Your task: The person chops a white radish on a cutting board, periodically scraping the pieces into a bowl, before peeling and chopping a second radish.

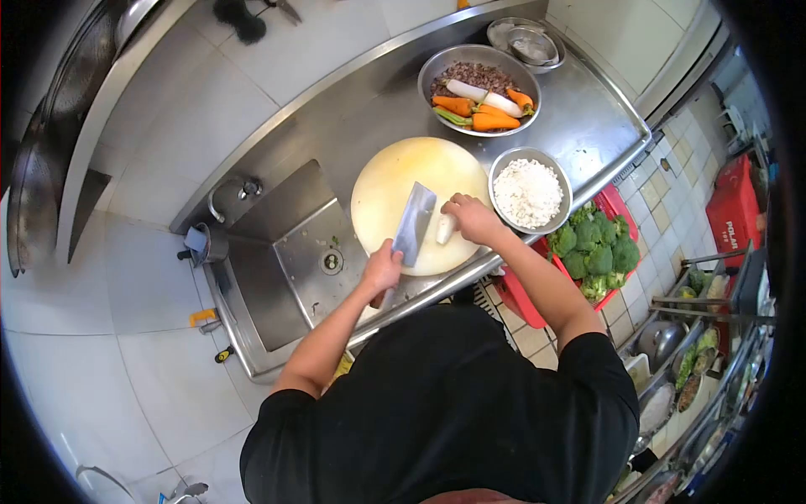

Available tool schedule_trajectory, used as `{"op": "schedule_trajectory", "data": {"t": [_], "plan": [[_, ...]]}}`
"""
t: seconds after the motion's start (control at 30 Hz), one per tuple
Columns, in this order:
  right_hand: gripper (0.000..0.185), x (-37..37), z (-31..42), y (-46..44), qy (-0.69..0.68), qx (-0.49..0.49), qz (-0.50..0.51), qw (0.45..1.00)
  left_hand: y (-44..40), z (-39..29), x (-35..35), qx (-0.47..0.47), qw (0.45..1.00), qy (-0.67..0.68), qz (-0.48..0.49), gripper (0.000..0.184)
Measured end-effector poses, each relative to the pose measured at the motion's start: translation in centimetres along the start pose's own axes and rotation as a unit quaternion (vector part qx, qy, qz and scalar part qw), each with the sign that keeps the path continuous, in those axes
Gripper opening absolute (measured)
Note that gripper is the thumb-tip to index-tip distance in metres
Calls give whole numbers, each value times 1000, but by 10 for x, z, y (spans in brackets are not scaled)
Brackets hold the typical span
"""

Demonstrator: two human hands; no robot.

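Note:
My left hand is closed round the handle of a cleaver, whose broad blade lies over the round cutting board. On the board, my right hand has its fingers closed on a short white radish piece, just right of the blade. A metal bowl of chopped white bits stands against the board's right side. Behind it, a larger metal bowl holds carrots, white radishes and small reddish-brown pieces.
Left of the board is a steel sink basin with a tap and a small metal pot. Several broccoli heads fill a red crate below the counter's right edge. Stacked bowls stand at the back corner.

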State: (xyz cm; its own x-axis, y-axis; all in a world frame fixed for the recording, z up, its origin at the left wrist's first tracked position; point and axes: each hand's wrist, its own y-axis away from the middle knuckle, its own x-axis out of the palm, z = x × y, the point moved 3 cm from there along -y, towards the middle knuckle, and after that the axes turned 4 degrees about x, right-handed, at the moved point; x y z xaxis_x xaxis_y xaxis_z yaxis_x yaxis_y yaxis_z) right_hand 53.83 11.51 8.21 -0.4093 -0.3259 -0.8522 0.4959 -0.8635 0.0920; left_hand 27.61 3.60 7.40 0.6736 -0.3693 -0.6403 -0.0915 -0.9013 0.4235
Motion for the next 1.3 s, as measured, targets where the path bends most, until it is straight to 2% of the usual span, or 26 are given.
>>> {"op": "schedule_trajectory", "data": {"t": [0.1,0.23,0.37,0.43,0.57,0.67,0.87,0.93,1.07,1.17,1.27,1.3], "plan": [[39,34,15,2,-81,-55,-102,990,7,24,-33,71,990,-116,-43,28],[24,45,50,11,-177,49,-131,974,43,-10,-66,82,983,-165,17,27],[16,52,63,12,-151,70,-199,966,39,6,-41,24,979,-187,76,25],[13,55,66,9,-116,71,-236,962,33,2,-50,49,977,-197,70,25],[10,57,69,5,-139,83,-226,961,45,-25,-59,47,978,-192,70,28],[10,59,66,2,-132,67,-223,964,40,-22,-48,7,975,-201,99,27],[9,56,66,-3,-94,71,-208,971,44,-49,-57,55,971,-217,79,23],[8,60,66,-2,-113,107,-197,968,53,-53,-63,51,970,-223,85,23],[7,60,62,-2,-121,89,-227,962,64,-61,-69,17,960,-253,117,24],[8,66,59,1,-131,75,-249,957,34,-28,-27,9,964,-237,122,26],[8,66,58,2,-131,81,-240,959,11,-12,-12,65,970,-215,91,28],[9,67,56,1,-128,85,-233,960,11,-20,-18,53,969,-222,97,29]]}}
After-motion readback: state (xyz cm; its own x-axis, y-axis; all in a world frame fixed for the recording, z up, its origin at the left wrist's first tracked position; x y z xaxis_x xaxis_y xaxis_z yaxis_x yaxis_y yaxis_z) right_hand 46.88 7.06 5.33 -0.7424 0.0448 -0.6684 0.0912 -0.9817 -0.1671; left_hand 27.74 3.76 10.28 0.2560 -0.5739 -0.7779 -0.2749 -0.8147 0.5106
